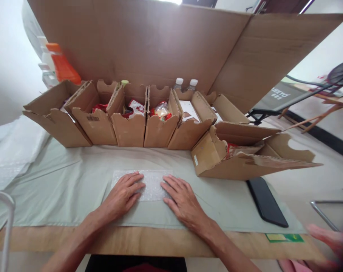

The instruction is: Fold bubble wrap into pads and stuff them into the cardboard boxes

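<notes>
A small rectangular sheet of bubble wrap (153,187) lies flat on the light green cloth near the table's front edge. My left hand (124,192) rests on its left end, palm down with the fingers stretched out. On the right end lies my right hand (181,196), also flat, fingers slightly spread. Neither hand grips anything. The middle of the sheet shows between them; its two ends are partly hidden under my fingers.
Several open cardboard boxes (130,132) with packets inside stand in a row behind the sheet. One wider box (225,166) sits at the right, beside a black phone (268,202). More bubble wrap (24,151) lies at left. A tall cardboard panel (137,41) rises behind.
</notes>
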Demonstrator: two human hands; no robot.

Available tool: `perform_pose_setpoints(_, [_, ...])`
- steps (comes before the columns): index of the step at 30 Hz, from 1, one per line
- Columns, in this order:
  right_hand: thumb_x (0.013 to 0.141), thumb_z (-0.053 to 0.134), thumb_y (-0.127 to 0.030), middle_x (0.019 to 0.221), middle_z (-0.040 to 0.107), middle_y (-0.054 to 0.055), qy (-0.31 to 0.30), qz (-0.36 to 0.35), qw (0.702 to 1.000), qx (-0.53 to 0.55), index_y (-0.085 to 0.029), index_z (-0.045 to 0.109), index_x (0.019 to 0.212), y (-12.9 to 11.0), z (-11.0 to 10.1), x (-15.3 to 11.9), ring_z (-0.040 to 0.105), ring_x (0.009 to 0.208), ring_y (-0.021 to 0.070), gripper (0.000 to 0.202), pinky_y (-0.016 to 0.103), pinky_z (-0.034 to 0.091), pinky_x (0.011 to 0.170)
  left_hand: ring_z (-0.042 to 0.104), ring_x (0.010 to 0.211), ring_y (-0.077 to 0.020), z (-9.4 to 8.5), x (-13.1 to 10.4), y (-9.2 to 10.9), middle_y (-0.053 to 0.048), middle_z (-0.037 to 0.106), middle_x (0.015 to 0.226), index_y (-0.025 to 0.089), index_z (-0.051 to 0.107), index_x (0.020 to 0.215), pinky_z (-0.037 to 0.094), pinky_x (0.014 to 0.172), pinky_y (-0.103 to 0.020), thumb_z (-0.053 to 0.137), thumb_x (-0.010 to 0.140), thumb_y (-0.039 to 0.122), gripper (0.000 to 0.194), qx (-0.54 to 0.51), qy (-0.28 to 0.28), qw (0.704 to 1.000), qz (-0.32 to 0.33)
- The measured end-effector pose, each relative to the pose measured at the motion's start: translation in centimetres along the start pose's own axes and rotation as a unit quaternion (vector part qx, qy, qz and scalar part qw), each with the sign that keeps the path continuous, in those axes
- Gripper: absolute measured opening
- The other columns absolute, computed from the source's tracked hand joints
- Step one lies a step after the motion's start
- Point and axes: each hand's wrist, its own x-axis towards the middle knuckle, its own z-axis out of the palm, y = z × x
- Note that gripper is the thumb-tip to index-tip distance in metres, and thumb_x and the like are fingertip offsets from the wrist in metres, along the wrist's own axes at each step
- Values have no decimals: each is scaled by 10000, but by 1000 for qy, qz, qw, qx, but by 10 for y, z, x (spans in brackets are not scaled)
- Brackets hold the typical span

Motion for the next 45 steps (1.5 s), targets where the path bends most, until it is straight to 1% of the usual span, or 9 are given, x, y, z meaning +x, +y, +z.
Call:
perform_pose_setpoints(5, [1039,476,-284,1365,704,117,81,48,995,33,-222,718,1251,20,-17,-22,623,1302,281,328,517,473,1069,517,1426,-334,-18,-16,2,-123,638,1451,252,676,1262,445,1157,-563,539,961,270,331,38,73,995,-63])
perform_pose_setpoints(11, [985,508,-287,1479,608,157,52,118,990,51,-176,669,1299,24,-25,29,531,1388,330,370,542,412,1107,513,1376,-453,-34,-40,-6,-238,630,1371,147,682,1203,413,1138,-631,553,902,480,467,160,84,943,-278])
perform_pose_setpoints(17, [887,611,-240,1417,643,171,23,157,984,80,-183,669,902,12,-19,36,555,1342,349,82,506,418,1056,459,1432,-419,-20,-29,6,-203,633,1383,190,680,882,421,1131,-575,544,867,316,185,129,94,947,-280])
perform_pose_setpoints(21, [901,582,-248,1106,759,74,25,175,979,102,-221,605,826,0,-26,10,678,1049,249,83,398,465,931,683,1053,-330,-23,-23,17,-127,754,1071,216,629,826,519,946,-503,527,867,261,119,108,97,949,-282])
perform_pose_setpoints(24, [896,578,-270,892,735,30,23,212,966,149,-226,621,913,-10,-32,-7,668,827,205,64,343,479,790,695,779,-254,-33,-20,21,-53,738,820,219,609,860,543,768,-409,517,873,234,94,85,103,951,-279])
perform_pose_setpoints(27, [896,586,-313,882,693,8,21,245,927,283,-221,608,1227,-26,-34,-22,622,729,162,344,302,479,707,706,761,-214,-45,-7,23,-37,749,857,203,620,1012,540,707,-342,518,897,217,155,63,118,957,-258])
perform_pose_setpoints(35, [890,575,-291,908,616,-18,-11,253,856,451,-243,368,1598,-73,-7,-41,542,583,88,739,277,510,652,620,1194,-302,-47,62,17,-146,686,1283,159,581,1340,496,1039,-501,630,892,184,451,42,112,983,-143])
perform_pose_setpoints(40, [914,577,-322,890,700,30,-48,238,863,442,-195,744,1218,-72,-7,-40,642,730,151,369,315,530,751,606,1273,-253,-49,-5,35,-100,696,1294,207,635,1273,520,1077,-475,488,874,44,455,-18,19,999,-42])
perform_pose_setpoints(45, [896,618,-380,760,716,20,-42,270,819,505,-173,755,1078,-69,-12,-36,653,705,157,308,294,523,715,333,1544,-300,-53,-87,69,-103,511,1570,240,519,1444,442,1176,-558,483,774,5,712,-43,-69,996,-25])
